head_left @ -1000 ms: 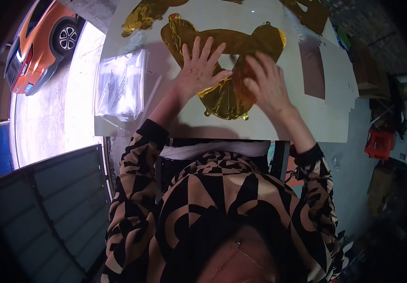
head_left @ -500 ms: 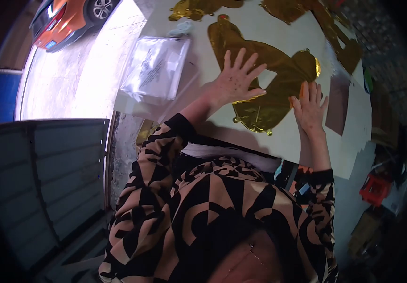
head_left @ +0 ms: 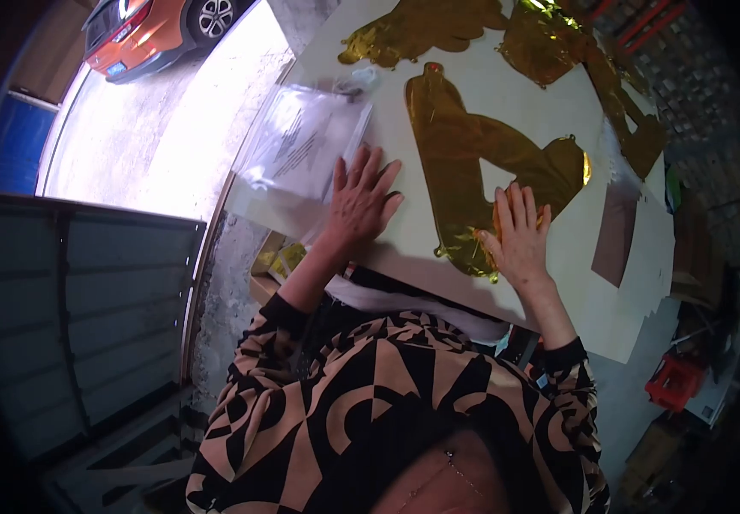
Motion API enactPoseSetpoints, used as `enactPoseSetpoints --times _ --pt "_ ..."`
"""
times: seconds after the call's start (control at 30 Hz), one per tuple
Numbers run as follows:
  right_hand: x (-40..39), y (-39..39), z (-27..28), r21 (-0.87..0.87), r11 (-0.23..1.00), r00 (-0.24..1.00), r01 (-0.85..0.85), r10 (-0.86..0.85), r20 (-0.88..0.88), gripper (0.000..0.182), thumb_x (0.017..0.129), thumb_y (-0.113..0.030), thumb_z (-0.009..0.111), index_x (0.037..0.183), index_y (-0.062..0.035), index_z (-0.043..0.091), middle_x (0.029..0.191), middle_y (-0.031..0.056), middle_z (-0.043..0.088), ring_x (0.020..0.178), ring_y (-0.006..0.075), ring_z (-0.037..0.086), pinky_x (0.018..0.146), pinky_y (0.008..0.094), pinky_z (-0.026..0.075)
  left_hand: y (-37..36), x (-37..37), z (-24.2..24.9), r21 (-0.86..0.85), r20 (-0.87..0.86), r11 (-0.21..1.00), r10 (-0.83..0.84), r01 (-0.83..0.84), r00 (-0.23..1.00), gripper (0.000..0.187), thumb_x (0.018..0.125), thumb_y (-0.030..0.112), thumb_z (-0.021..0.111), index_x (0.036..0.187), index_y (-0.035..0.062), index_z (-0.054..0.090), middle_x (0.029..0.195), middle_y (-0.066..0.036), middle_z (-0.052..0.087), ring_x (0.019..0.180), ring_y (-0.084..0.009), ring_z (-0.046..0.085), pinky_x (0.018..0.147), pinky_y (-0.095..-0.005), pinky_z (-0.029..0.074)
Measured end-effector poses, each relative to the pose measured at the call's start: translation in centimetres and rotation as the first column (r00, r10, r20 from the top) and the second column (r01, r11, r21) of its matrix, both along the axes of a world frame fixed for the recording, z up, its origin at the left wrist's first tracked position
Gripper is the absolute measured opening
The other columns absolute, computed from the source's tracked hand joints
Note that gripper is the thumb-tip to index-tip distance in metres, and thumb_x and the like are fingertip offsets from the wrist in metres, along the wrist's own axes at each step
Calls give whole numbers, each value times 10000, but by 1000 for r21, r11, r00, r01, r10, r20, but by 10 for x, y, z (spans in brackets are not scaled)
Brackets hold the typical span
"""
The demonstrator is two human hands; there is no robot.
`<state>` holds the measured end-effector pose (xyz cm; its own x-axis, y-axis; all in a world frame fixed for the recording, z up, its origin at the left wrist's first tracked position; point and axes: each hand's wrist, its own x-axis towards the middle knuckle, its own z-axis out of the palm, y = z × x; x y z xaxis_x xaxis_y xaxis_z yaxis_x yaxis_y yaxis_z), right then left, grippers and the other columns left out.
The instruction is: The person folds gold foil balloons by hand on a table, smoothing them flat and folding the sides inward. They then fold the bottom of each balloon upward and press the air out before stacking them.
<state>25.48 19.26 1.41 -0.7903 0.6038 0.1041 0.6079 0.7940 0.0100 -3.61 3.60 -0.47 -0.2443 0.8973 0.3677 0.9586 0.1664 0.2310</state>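
Pressing flat with spread fingers, the gold foil balloon (head_left: 473, 163) near the table's (head_left: 558, 265) front edge should be smoothed evenly by the right hand (head_left: 520, 240), while the open left hand (head_left: 361, 201) is kept braced on the tabletop beside it.

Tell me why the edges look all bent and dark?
In the head view the lens bends straight lines, so the table edge curves and the corners go black; daylight washes out the ground; the gold balloon shines under the right hand.
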Motion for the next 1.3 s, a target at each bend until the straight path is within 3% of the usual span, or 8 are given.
enactPoseSetpoints --times 0.13,0.27,0.47,0.63,0.73,0.97,1.17,1.3 --pt "-2 4 18 -18 1000 1000 -19 19 15 830 981 -592 573 1619 -122 325 1667 160 295 1557 379 223 1196 703 149 -1 -5 5 -37 17 999 7 -6 1000 644 926 376 698 1505 185 491 1595 -157 410 1523 -371 309 1237 -628 167" --pt "-13 61 32 143 990 993 19 -2 -116 782 973 -538 604 1579 -93 387 1624 168 371 1528 392 287 1170 680 246 13 -10 12 -36 32 999 -10 12 999 679 907 346 729 1514 178 475 1621 -144 369 1538 -364 281 1243 -611 174" --pt "-65 206 37 202 978 994 53 -32 -103 626 926 -319 706 1470 -94 494 1504 93 533 1457 295 421 1088 541 412 76 -30 64 51 30 991 -129 127 991 652 905 313 737 1490 151 499 1615 -147 372 1534 -367 289 1244 -542 226" --pt "-110 298 28 214 965 985 155 -135 -104 517 936 -377 685 1357 -93 584 1412 83 607 1402 251 494 1053 541 446 170 -30 90 139 55 940 -320 310 946 573 872 237 776 1391 86 586 1528 -191 464 1423 -383 445 1135 -490 401" --pt "-123 324 17 36 984 985 172 -171 -35 419 944 -381 658 1233 -78 661 1246 114 699 1251 284 618 1011 472 470 236 -31 71 231 27 888 -416 399 909 558 877 243 765 1381 78 589 1475 -196 516 1376 -384 483 1112 -476 429" --pt "-113 317 -1 327 945 959 -24 114 -259 198 888 -237 665 874 -40 672 864 125 711 895 291 726 836 434 548 336 10 62 126 176 913 -405 387 897 571 923 280 713 1431 85 541 1479 -180 534 1356 -381 519 1111 -451 453" --pt "-112 337 -3 90 989 865 117 -57 -498 89 862 -143 674 905 -66 660 859 142 714 822 338 721 741 451 563 382 24 35 78 260 930 -367 360 893 618 935 304 694 1455 37 491 1460 -179 546 1346 -368 527 1110 -442 445" --pt "-107 340 2 -73 987 788 140 -156 -596 141 843 -187 743 894 -88 656 816 135 715 760 350 705 698 453 546 400 24 21 122 289 933 -359 338 887 625 937 325 688 1450 29 492 1456 -175 552 1347 -350 528 1135 -441 414"
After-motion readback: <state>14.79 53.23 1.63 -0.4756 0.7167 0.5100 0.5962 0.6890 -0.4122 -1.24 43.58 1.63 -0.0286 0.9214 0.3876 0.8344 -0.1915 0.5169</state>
